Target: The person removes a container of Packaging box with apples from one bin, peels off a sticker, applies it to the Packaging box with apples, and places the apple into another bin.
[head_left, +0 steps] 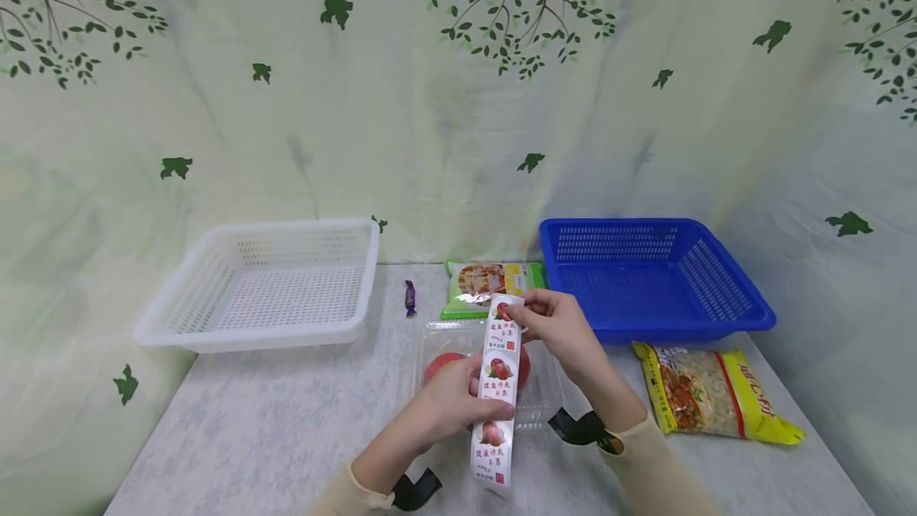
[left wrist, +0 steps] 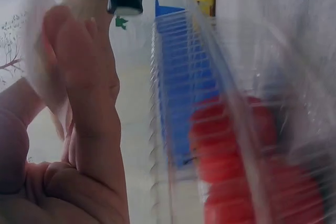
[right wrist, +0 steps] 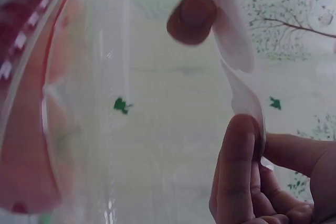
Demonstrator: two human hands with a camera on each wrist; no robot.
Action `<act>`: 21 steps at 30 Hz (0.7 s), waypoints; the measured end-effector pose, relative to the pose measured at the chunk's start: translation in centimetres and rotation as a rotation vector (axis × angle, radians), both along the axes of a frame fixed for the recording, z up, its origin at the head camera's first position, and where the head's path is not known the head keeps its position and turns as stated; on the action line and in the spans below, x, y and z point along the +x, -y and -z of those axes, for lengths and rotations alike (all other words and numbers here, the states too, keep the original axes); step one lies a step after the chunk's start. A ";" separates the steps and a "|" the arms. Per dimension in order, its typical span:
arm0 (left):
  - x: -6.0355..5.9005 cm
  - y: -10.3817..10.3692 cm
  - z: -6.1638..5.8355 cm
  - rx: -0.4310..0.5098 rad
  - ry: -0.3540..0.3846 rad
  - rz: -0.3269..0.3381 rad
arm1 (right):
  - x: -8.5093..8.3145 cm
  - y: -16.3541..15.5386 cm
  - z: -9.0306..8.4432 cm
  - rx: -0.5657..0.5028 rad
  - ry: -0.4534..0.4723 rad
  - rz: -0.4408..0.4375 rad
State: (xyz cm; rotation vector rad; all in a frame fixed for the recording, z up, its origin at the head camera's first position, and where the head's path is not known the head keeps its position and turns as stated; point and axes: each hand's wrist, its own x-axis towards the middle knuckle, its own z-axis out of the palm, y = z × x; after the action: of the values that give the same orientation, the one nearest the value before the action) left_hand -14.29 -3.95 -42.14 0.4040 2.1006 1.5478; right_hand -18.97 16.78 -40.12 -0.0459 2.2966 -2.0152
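A strip of white stickers [head_left: 499, 369] printed with red apples stretches between both hands in the head view. My left hand [head_left: 454, 403] grips it at mid-length, thumb across the printed face. At its far end my right hand [head_left: 555, 325] pinches the strip between thumb and fingers; the right wrist view also shows this pinch on the strip [right wrist: 247, 93]. Beneath the hands sits a clear plastic box [head_left: 540, 404] with red apples [head_left: 442, 362] inside, partly hidden by the hands and strip. The left wrist view shows the red apples [left wrist: 236, 150] through the box wall, blurred.
A white basket [head_left: 251, 333] stands at the left and a blue basket [head_left: 659, 325] at the right. Behind the box lies a green food packet [head_left: 462, 305], with a small purple-wrapped candy [head_left: 410, 299] beside it. A yellow food bag [head_left: 716, 392] lies before the blue basket.
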 end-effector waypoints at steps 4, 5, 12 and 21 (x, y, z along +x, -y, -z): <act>0.4 -0.2 0.4 0.013 0.067 0.033 | -0.7 -0.2 0.4 0.003 0.005 0.033; 0.4 -0.2 0.4 0.014 0.072 0.036 | -0.8 -0.2 0.5 0.001 0.007 0.034; -0.2 0.5 -0.2 0.047 0.039 -0.025 | -0.9 -0.2 1.1 -0.023 0.021 -0.015; -4.2 1.9 -1.4 0.089 -0.111 -0.205 | -0.5 -0.1 1.5 0.025 -0.028 -0.131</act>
State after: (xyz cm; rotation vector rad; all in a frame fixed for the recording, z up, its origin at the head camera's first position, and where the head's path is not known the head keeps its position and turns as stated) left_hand -18.45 -5.81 -40.76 0.3208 2.2212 1.7776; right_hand -19.45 16.87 -41.64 -0.2181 2.2700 -1.9333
